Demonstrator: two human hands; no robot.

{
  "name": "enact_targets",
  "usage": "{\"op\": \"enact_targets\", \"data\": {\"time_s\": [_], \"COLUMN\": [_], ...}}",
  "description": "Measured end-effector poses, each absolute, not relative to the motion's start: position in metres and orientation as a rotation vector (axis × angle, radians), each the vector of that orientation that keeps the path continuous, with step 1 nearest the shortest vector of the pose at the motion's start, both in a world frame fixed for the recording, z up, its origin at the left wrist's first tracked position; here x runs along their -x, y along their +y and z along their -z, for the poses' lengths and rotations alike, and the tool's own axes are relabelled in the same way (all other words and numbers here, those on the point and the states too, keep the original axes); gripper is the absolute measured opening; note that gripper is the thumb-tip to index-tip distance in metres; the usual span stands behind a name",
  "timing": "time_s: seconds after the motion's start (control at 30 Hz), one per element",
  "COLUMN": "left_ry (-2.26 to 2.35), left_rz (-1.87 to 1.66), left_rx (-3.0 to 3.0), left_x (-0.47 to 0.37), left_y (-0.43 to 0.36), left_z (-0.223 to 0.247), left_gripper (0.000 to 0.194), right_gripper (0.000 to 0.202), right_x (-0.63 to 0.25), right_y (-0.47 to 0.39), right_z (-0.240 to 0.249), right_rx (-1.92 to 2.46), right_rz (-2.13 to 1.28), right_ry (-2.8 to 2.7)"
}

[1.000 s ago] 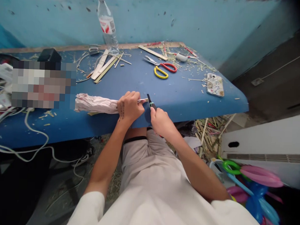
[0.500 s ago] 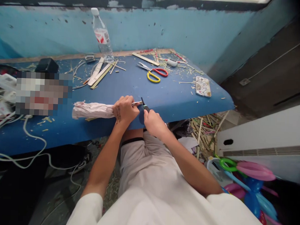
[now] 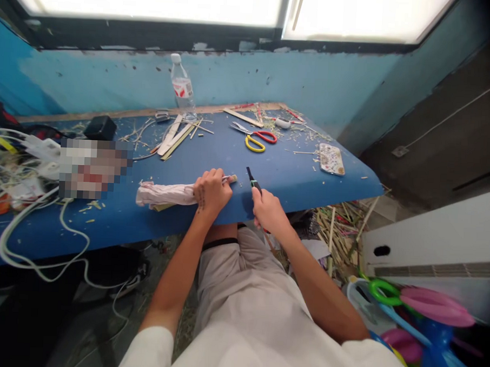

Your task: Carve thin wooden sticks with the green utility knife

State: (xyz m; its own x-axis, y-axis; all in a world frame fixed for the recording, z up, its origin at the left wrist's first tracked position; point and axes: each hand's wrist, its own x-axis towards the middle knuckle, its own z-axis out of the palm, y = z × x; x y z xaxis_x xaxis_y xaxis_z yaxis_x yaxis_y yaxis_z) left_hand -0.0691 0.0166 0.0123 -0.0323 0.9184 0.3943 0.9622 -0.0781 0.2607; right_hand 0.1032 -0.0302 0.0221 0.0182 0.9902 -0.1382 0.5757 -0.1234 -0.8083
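Note:
My left hand (image 3: pixel 212 192) is closed on a strip wrapped in pale, wrinkled cloth (image 3: pixel 167 194) at the front of the blue table. A short light-coloured end of the strip (image 3: pixel 233 178) sticks out past the fingers. To the right, my right hand (image 3: pixel 270 211) grips the handle of a dark cutting tool (image 3: pixel 251 176), its narrow tip pointing up and away. The tool and the strip end are apart, with blue table surface between them. Scissors with red and yellow handles (image 3: pixel 257 139) lie open behind both hands.
A plastic bottle (image 3: pixel 183 91) stands by the wall beside flat bamboo strips (image 3: pixel 176 137). Shavings and a white patterned tray (image 3: pixel 331 158) lie at the right. White cables (image 3: pixel 75 222) and a black box (image 3: pixel 100 127) are at the left. Balloons (image 3: pixel 436 305) are at the lower right.
My right hand has moved the tool away from the strip end, to the right. The strip's end now shows past my left hand. The camera view has tilted up, showing more window.

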Motion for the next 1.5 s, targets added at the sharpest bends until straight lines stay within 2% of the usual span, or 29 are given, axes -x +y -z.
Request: {"op": "enact_targets", "data": {"time_s": [0.17,0.37,0.6,0.9,1.07,1.23,1.5], "left_ry": [-1.999,-1.908,-1.969,-1.91,-1.95,-2.045,-2.143], "left_rz": [0.646,0.585,0.579,0.644,0.735,0.502,0.446], "left_rx": [2.177,2.334,2.462,2.711,2.524,2.528,2.494], "left_x": [0.084,0.106,0.113,0.121,0.133,0.139,0.135], "left_y": [0.021,0.014,0.013,0.013,-0.001,-0.007,0.0], "left_z": [-0.015,-0.02,-0.024,-0.043,-0.044,-0.038,-0.035], "left_gripper": [0.024,0.031,0.028,0.045,0.053,0.041,0.028], "right_gripper": [0.048,0.046,0.043,0.041,0.043,0.044,0.044], "right_x": [-0.134,-0.153,-0.157,-0.164,-0.167,-0.165,-0.171], "right_y": [-0.031,-0.031,-0.017,-0.016,-0.016,-0.017,-0.017], "right_z": [-0.005,0.011,0.01,0.017,0.018,0.016,0.02], "right_rx": [1.621,1.467,1.439,1.445,1.424,1.413,1.345], "right_rz": [-0.851,-0.955,-1.026,-1.136,-1.175,-1.135,-1.124], "right_ry": [-1.421,-1.178,-1.165,-1.028,-1.033,-1.109,-1.244]}}
